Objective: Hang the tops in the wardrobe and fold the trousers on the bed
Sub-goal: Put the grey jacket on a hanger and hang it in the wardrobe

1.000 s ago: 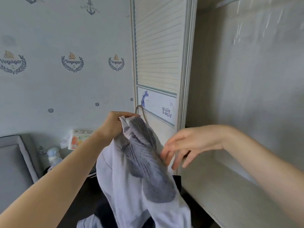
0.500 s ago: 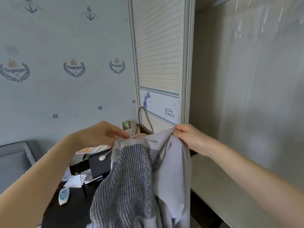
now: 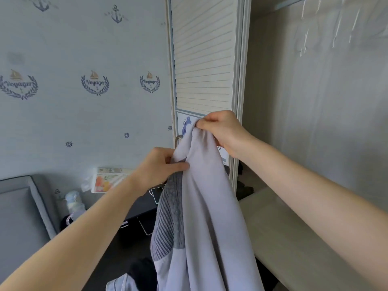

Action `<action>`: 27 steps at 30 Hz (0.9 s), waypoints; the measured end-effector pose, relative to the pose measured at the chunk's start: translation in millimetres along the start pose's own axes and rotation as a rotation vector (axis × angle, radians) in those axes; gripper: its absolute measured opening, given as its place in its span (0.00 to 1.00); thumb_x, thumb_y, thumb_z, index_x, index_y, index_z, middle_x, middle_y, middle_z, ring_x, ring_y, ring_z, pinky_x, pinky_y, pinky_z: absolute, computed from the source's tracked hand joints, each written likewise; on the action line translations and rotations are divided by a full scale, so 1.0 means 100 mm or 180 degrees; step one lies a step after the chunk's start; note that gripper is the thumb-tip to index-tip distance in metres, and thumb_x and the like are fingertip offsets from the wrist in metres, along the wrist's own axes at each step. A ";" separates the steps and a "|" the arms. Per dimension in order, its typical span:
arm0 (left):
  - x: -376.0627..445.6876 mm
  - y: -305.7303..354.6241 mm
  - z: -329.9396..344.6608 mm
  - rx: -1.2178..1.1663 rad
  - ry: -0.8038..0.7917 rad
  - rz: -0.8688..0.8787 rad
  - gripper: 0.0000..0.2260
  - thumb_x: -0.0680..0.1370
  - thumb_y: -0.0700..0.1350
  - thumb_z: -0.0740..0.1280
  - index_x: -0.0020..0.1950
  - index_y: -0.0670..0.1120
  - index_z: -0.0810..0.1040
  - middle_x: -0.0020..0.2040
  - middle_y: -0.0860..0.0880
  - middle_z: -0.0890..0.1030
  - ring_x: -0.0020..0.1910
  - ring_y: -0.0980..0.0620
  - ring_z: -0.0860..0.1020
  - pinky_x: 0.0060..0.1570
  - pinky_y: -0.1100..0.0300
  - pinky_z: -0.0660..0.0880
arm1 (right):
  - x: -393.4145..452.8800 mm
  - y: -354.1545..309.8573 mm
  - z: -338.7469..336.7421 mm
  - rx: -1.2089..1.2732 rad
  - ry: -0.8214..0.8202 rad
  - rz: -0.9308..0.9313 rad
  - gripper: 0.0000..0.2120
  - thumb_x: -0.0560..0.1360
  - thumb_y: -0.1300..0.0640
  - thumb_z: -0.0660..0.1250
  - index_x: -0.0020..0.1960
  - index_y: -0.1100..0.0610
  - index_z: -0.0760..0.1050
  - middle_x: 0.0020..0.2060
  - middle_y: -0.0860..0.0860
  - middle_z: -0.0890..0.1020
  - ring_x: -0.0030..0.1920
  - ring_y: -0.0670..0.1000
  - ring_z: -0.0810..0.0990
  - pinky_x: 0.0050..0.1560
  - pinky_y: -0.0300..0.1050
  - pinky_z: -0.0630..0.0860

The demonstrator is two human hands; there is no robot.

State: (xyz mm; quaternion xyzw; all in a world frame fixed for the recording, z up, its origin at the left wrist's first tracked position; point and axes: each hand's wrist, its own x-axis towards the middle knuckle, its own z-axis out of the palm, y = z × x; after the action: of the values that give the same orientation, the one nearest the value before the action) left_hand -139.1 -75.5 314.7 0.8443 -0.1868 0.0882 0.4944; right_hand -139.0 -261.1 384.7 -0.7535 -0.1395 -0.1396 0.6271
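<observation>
A pale lilac top (image 3: 205,206) with a grey ribbed knit panel (image 3: 168,223) hangs in front of me. My left hand (image 3: 159,166) pinches its upper edge at the collar. Above and to the right, my right hand (image 3: 222,131) grips a raised fold of the same top. A thin metal hanger hook (image 3: 177,139) peeks out behind the cloth between my hands; the rest of the hanger is hidden. The open wardrobe (image 3: 315,122) stands to the right, its slatted door (image 3: 204,59) straight ahead.
A pale shelf (image 3: 294,227) runs along the wardrobe's bottom right. Left of the door a dark table (image 3: 134,211) carries a tissue pack (image 3: 107,179), a bottle (image 3: 73,202) and a phone. A grey headboard (image 3: 23,206) fills the lower left. Other clothes (image 3: 134,278) lie below.
My right hand went from empty to gripping the top, then lifted that fold higher. My left hand shifted right along the collar. The hanger hook is now mostly covered.
</observation>
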 end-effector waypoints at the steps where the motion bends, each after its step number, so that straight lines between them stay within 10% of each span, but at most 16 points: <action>1: 0.02 -0.03 -0.02 -0.0313 0.0110 -0.0039 0.09 0.72 0.42 0.76 0.47 0.38 0.82 0.41 0.42 0.82 0.41 0.50 0.78 0.43 0.55 0.73 | -0.03 0.02 -0.04 -0.0001 -0.0084 -0.0046 0.06 0.75 0.59 0.69 0.43 0.62 0.79 0.36 0.54 0.79 0.38 0.49 0.77 0.35 0.41 0.73; 6: -0.02 0.01 -0.10 -0.1892 0.0231 -0.0160 0.06 0.78 0.34 0.65 0.51 0.38 0.81 0.44 0.44 0.85 0.42 0.48 0.83 0.42 0.58 0.80 | -0.20 0.53 -0.25 0.0074 -0.0757 0.0405 0.08 0.79 0.61 0.61 0.48 0.58 0.79 0.39 0.50 0.82 0.42 0.49 0.80 0.46 0.43 0.77; 9: 0.03 0.05 -0.13 -0.2024 0.0084 -0.0074 0.08 0.78 0.33 0.62 0.53 0.37 0.80 0.44 0.44 0.85 0.41 0.49 0.84 0.40 0.59 0.80 | -0.31 0.92 -0.28 -0.1239 -0.1628 0.0666 0.20 0.74 0.66 0.63 0.63 0.50 0.72 0.56 0.51 0.79 0.57 0.49 0.78 0.59 0.44 0.75; 12: 0.06 0.07 -0.14 -0.1955 -0.0032 0.0037 0.08 0.78 0.33 0.62 0.53 0.38 0.80 0.44 0.44 0.85 0.42 0.49 0.84 0.41 0.58 0.81 | -0.36 1.06 -0.31 -0.0967 -0.2398 0.1358 0.30 0.72 0.60 0.69 0.69 0.42 0.62 0.59 0.49 0.76 0.58 0.47 0.75 0.60 0.47 0.68; 15: 0.08 0.02 -0.20 -0.1999 -0.0003 0.0024 0.09 0.76 0.35 0.64 0.55 0.37 0.79 0.47 0.42 0.85 0.43 0.47 0.84 0.44 0.57 0.81 | -0.38 1.17 -0.33 -0.1116 -0.2441 0.1400 0.36 0.67 0.57 0.71 0.72 0.47 0.62 0.59 0.45 0.77 0.60 0.46 0.74 0.63 0.44 0.68; 20: 0.10 -0.07 -0.21 -0.1930 0.0135 -0.0179 0.10 0.79 0.35 0.63 0.58 0.34 0.78 0.52 0.37 0.83 0.47 0.45 0.84 0.48 0.55 0.82 | -0.56 1.26 -0.14 -0.1743 -0.2298 0.0473 0.14 0.76 0.60 0.67 0.60 0.50 0.75 0.56 0.43 0.78 0.58 0.45 0.75 0.51 0.24 0.69; 23: 0.09 -0.12 -0.23 -0.1925 0.0126 -0.0311 0.11 0.79 0.35 0.64 0.59 0.33 0.78 0.52 0.36 0.83 0.47 0.43 0.83 0.47 0.54 0.81 | -0.62 1.28 -0.02 -0.1094 -0.1828 0.0334 0.13 0.77 0.59 0.65 0.57 0.43 0.74 0.56 0.45 0.79 0.57 0.45 0.78 0.61 0.38 0.73; 27: 0.05 -0.15 -0.28 -0.2049 0.0248 -0.0358 0.08 0.79 0.35 0.62 0.55 0.35 0.79 0.46 0.40 0.84 0.40 0.46 0.84 0.42 0.56 0.82 | -0.73 1.33 0.00 -0.1126 -0.2191 0.0238 0.43 0.72 0.58 0.73 0.75 0.46 0.49 0.65 0.43 0.65 0.63 0.37 0.68 0.59 0.24 0.66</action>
State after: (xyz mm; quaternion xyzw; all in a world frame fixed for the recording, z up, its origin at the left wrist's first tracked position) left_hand -127.2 -45.7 318.3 0.6497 -0.1391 0.0295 0.7468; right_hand -155.0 -286.5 235.4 -0.8574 -0.2880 0.1225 0.4086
